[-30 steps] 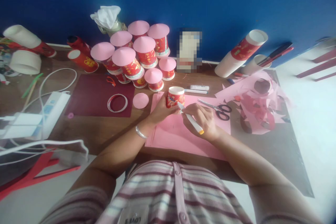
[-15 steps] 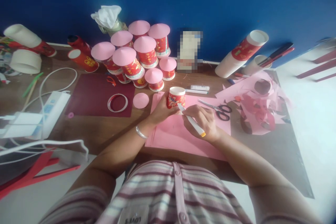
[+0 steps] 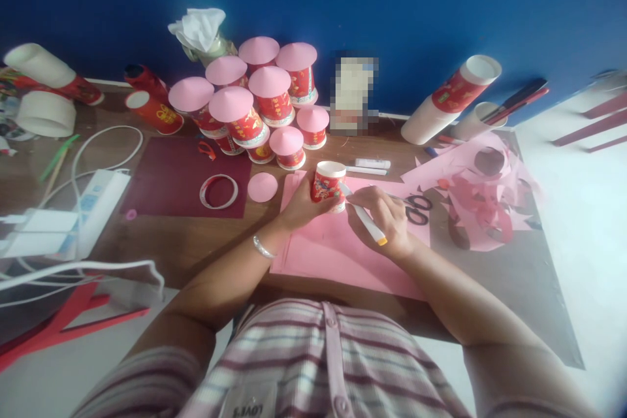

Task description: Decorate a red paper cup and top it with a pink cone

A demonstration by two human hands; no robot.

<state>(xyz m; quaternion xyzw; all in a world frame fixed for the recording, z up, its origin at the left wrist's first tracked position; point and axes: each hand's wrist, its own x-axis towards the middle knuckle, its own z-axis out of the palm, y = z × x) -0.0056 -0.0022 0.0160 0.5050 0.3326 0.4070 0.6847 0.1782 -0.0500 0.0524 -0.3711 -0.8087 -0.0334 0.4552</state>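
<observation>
My left hand (image 3: 304, 204) is wrapped round the lower part of a red printed paper cup (image 3: 327, 184), whose white rim faces up. In my right hand (image 3: 383, 217) is a white marker (image 3: 366, 222) with a yellow end; its tip points at the cup's right side, and I cannot tell whether it touches. Both hands are above pink paper sheets (image 3: 313, 248) on the table. Scissors (image 3: 420, 209) with dark handles lie just right of my right hand, their blades hidden behind it. Left of the cup lies a pink paper disc (image 3: 262, 187).
Several red cups with pink cone tops (image 3: 270, 83) stand behind. A roll of tape (image 3: 219, 192) rests on a dark red sheet (image 3: 161, 176). Pink paper scraps (image 3: 482, 202) and stacked cups (image 3: 450, 101) are at right; a power strip (image 3: 98, 209) with cables is at left.
My right hand and the marker have shifted slightly right, the tip moving from the cup's front to its right side. The scissor blades are now covered. My left hand still holds the cup.
</observation>
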